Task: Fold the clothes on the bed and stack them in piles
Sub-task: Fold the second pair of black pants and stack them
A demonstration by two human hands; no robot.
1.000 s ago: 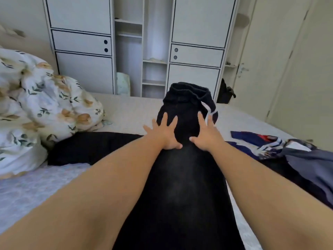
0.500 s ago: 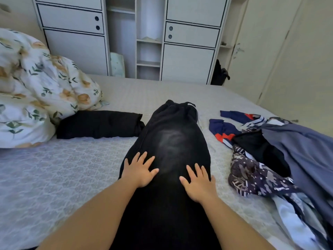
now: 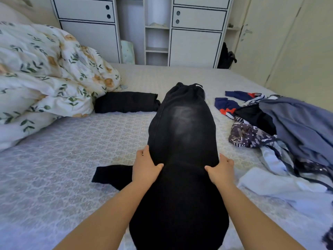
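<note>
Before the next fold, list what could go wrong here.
1. Both hands, left and right, grip the black trousers at their side edges; lifting unevenly could skew the fold.
2. A black flap sticks out beside the left hand and may end up bunched inside the fold.
3. The unfolded pile lies close on the right; a wide swing could drag pieces along, or the folded black garment on the left.
</note>
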